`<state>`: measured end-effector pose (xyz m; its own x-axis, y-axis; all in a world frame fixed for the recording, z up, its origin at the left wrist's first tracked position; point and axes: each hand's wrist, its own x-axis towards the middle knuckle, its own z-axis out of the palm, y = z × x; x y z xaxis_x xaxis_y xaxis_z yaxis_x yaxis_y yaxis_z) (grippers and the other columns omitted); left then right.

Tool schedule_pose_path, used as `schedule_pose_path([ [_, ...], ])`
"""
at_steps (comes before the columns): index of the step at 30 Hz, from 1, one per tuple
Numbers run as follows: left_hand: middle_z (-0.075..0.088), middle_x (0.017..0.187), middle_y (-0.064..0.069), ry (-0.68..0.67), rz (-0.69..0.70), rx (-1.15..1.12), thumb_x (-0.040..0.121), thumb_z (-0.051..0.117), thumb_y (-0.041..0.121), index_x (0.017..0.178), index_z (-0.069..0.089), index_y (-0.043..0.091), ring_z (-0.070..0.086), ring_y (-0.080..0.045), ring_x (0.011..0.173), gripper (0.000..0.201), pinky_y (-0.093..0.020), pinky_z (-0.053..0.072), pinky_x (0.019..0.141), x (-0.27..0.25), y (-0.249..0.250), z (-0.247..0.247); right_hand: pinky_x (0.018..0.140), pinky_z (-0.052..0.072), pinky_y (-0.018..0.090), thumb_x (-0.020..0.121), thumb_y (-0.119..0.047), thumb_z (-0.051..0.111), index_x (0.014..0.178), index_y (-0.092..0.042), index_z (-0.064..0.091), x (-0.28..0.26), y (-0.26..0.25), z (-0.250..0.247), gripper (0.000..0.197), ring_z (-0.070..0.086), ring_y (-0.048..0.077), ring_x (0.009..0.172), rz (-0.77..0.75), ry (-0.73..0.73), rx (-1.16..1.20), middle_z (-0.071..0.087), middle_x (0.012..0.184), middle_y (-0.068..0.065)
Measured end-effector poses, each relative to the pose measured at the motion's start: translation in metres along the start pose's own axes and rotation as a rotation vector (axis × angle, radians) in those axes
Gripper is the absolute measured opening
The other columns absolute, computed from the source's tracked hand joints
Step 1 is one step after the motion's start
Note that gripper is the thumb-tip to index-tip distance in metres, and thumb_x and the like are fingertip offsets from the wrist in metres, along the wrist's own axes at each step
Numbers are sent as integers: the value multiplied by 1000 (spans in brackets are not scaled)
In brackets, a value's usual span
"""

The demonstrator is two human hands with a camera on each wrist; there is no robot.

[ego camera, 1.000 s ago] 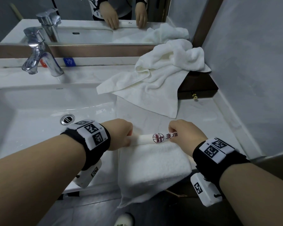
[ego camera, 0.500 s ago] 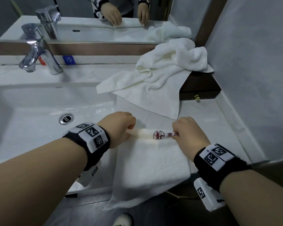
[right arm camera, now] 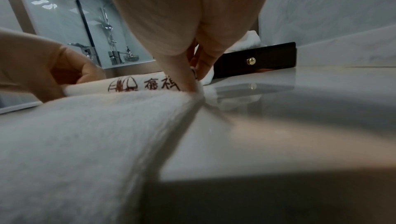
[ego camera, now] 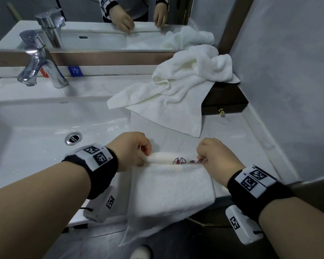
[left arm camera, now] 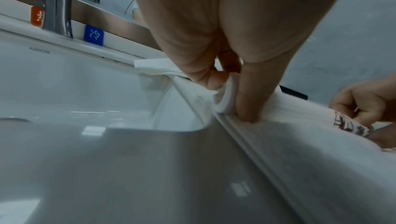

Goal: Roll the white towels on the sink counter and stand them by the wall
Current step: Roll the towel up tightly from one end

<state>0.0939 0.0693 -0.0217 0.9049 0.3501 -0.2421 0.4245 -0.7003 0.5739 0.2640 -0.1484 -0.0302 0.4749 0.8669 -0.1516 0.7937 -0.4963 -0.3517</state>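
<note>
Folded white towel (ego camera: 171,187) flat at the front edge of the surface (ego camera: 238,139), just right of the sink basin (ego camera: 45,124), near part draped over that edge. Far end turned into a thin roll bearing a red logo (ego camera: 179,161). Left hand (ego camera: 132,150) pinching the roll's left end, thumb pressed against the roll and fingers curled round its open end. Right hand (ego camera: 216,157) pinching the roll's right end beside the red characters, fingers curled over it. Second white towel (ego camera: 180,86) crumpled toward the back right corner of the surface, partly draped over a dark box (ego camera: 230,103) with a small brass knob, set against the right wall. Chrome faucet (ego camera: 39,66) at the back edge behind the basin, under the mirror (ego camera: 120,23).
</note>
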Motion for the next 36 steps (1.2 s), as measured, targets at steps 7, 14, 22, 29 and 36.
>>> schedule_pose_path([
  [7,50,83,16,18,127,109,72,76,-4,66,53,29,52,-12,76,40,-7,34,64,-11,-2,5,83,35,15,85,2,55,61,-28,39,-16,-9,0,41,43,10,94,38,22,68,44,87,-15],
  [14,56,87,4,-66,150,195,90,68,17,76,65,13,53,-18,81,15,-29,46,75,-24,3,-5,81,28,17,96,-31,56,55,-24,41,-19,-15,1,45,42,9,92,84,48,58,47,89,-11],
  [22,60,82,16,-172,4,290,86,68,11,97,71,29,59,-11,86,21,-21,42,75,-5,16,-17,65,41,28,83,-34,73,63,-15,53,-4,-25,-9,34,53,16,71,326,38,84,56,76,-2],
  [29,69,98,12,-251,-109,273,86,71,20,111,74,23,62,-10,92,25,-22,44,79,0,14,-18,82,46,24,78,-27,80,107,-25,69,5,-27,-22,31,60,13,90,347,-80,156,63,95,-7],
  [36,66,99,7,-294,-127,331,87,68,19,110,69,22,60,-15,92,24,-26,46,78,-2,21,-13,84,49,26,77,-25,78,100,-21,73,6,-30,-27,24,62,14,94,302,-211,-46,69,100,-5],
])
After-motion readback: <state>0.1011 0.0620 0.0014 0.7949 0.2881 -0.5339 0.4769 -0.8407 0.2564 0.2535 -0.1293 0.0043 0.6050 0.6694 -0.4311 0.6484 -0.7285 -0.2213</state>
